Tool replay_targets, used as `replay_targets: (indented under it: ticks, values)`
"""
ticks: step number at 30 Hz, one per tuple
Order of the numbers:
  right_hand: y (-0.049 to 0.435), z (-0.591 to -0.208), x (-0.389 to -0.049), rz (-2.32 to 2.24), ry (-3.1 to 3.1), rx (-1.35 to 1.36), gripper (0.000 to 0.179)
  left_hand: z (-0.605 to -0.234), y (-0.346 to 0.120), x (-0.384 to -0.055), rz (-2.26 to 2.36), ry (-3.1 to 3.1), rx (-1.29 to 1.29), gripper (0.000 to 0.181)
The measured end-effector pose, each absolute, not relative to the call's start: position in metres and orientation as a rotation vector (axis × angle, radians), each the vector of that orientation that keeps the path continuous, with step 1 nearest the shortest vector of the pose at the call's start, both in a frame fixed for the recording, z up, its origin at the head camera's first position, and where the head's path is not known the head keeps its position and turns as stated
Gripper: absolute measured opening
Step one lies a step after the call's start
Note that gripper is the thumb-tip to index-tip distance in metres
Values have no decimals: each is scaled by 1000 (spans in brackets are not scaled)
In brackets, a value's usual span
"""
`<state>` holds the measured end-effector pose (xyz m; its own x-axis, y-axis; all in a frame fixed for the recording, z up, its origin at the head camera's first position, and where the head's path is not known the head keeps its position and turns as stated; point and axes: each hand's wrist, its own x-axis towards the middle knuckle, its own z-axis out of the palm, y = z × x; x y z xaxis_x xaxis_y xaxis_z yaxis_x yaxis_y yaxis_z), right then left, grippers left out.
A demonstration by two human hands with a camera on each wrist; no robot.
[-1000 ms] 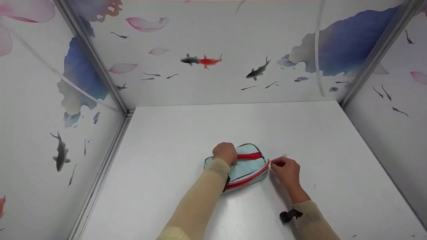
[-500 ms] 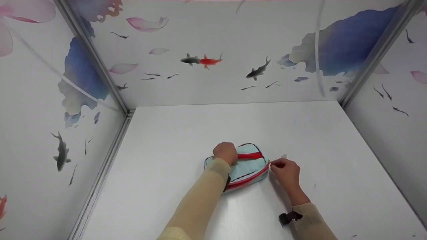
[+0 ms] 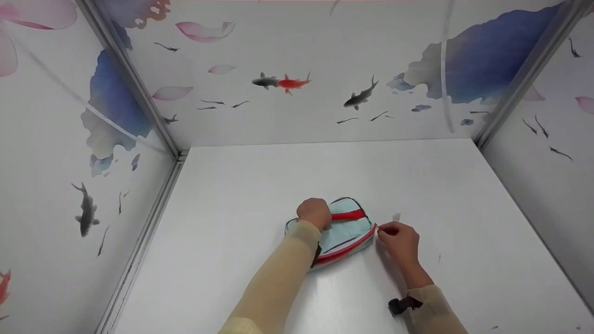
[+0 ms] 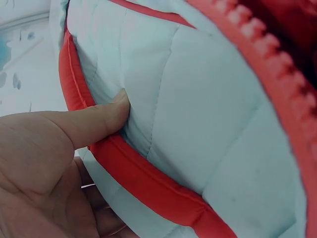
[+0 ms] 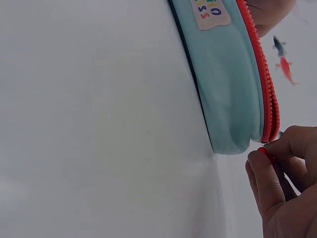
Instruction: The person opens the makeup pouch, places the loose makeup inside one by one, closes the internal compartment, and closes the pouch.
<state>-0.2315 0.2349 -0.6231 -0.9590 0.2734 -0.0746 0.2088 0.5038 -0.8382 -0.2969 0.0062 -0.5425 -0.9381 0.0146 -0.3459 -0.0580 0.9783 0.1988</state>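
Note:
A light-blue quilted zippered pouch with dark piping lies on the white table. My left hand grips its red carrying strap; the left wrist view shows the thumb over the strap and fingers below it. Along the pouch's edge runs a chunky red zipper, parted to show a dark red inside in the left wrist view. At the pouch's right corner my right hand pinches a small red zipper pull between thumb and fingertips, which partly hide it. A printed label is on the pouch's side.
White panels with painted fish and petals enclose the table at the back and both sides, with metal framing at the corners. Beyond my right hand is a small pale translucent scrap. A black wrist camera sits at my right cuff.

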Motion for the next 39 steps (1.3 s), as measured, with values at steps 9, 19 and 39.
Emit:
replay_targets:
  ticks: [9, 19, 39]
  values:
    - [231, -623, -224, 1490, -2625, -403, 17, -547, 6, -299, 324, 2754, -70, 30]
    - [228, -624, -223, 1479, -2627, -425, 18, -541, 2, -292, 357, 2742, -85, 34]
    - [226, -623, -219, 1469, -2600, -411, 16, -543, 3, -294, 349, 2737, -99, 33]
